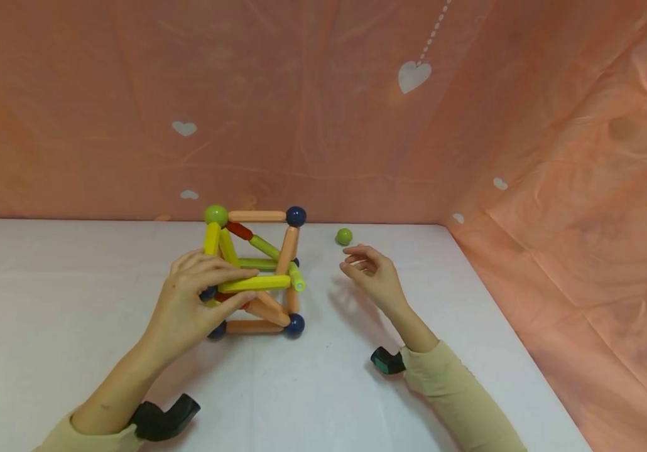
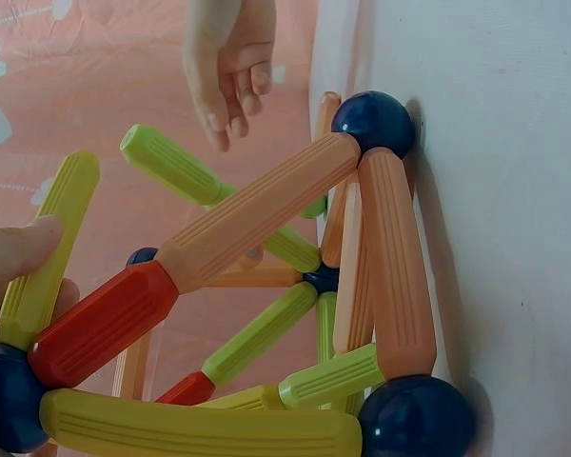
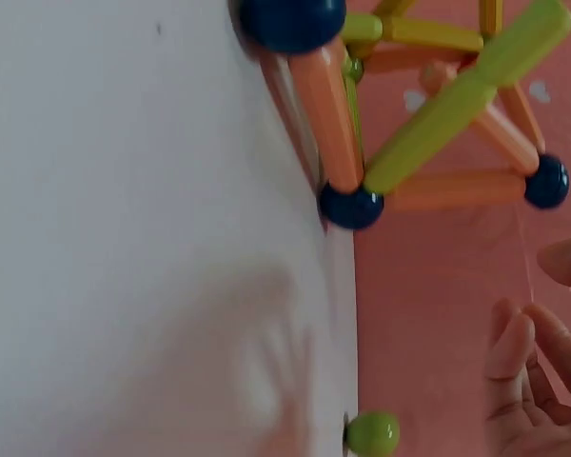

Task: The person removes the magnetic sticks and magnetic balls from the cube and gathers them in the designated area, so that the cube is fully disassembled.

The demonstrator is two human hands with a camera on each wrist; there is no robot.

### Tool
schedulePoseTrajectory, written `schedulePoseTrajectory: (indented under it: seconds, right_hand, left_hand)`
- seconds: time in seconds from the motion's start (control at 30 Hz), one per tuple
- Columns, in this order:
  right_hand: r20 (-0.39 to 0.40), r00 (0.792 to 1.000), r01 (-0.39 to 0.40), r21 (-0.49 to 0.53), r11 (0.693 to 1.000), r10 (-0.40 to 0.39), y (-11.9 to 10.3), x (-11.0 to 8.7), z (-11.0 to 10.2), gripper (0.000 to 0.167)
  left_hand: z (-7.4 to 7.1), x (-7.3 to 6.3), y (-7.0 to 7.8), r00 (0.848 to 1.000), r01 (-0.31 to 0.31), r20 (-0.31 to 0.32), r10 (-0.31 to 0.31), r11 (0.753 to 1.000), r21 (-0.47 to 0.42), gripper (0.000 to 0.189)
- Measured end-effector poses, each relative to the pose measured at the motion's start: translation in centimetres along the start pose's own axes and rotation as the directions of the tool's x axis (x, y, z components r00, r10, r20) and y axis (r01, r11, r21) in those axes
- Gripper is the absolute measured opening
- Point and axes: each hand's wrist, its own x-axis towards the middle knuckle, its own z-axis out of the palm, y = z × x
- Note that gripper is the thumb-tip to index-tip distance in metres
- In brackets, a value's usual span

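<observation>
While left hand [image 1: 190, 295] pinches | yellow stick [image 1: 271, 283] between thumb and fingers

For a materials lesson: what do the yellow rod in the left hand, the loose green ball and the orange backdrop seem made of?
Yellow rod: likely moulded plastic, satin finish; crisp grooves and even colour suggest it.
Green ball: smooth, glossy, with a highlight; perhaps plastic or painted metal.
Orange backdrop: apparently thin fabric or sheeting, faintly shiny; creases show.
</observation>
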Motion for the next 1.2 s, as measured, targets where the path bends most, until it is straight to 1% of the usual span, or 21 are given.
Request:
schedulePoseTrajectory:
  seconds: [0.17,0.33,0.5,0.63,0.73,0.8,0.97,1.1,1.2]
  right_hand:
    - [0.06,0.997,0.042,0.033,0.999,-0.044,-0.6,-0.7,0.9,0.031]
    - [0.115,0.986,0.113,0.094,0.989,-0.124,-1.7,-1.3,1.7,0.03]
    - [0.171,0.964,0.17,0.181,0.969,-0.201,-3.0,-1.9,2.4,0.029]
    - [0.194,0.944,0.217,0.238,0.947,-0.266,-3.8,-2.3,2.7,0.028]
    - [0.212,0.932,0.234,0.265,0.935,-0.293,-4.2,-2.5,3.0,0.029]
    - [0.229,0.926,0.23,0.286,0.93,-0.299,-4.4,-2.6,3.2,0.032]
    - [0.278,0.918,0.19,0.316,0.93,-0.282,-5.0,-2.8,3.7,0.037]
    - [0.313,0.909,0.17,0.325,0.93,-0.275,-5.3,-2.9,4.0,0.038]
    - [0.333,0.906,0.153,0.322,0.934,-0.263,-5.4,-2.9,4.3,0.036]
  left_hand:
    - [0.0,-0.2,0.0,1.0,0.002,-0.001,-0.002,1.0,-0.002,0.035]
    - [-0.1,-0.2,0.0,1.0,0.008,0.004,-0.008,1.0,-0.003,0.035]
    - [-0.1,-0.1,-0.2,1.0,0.008,0.013,-0.008,1.0,0.004,0.035]
    - [0.0,-0.1,-0.2,1.0,0.014,0.02,-0.014,1.0,0.005,0.035]
    - [0.0,-0.1,-0.2,1.0,0.016,0.017,-0.016,1.0,0.004,0.035]
    - [0.0,-0.1,-0.2,1.0,0.012,0.014,-0.012,1.0,0.003,0.035]
    - [-0.1,-0.1,-0.2,1.0,0.0,0.011,0.0,1.0,0.0,0.035]
    - [-0.1,-0.1,-0.3,1.0,-0.002,0.015,0.002,1.0,-0.001,0.034]
    - [-0.1,-0.1,-0.3,1.0,0.005,0.021,-0.005,1.0,-0.001,0.035]
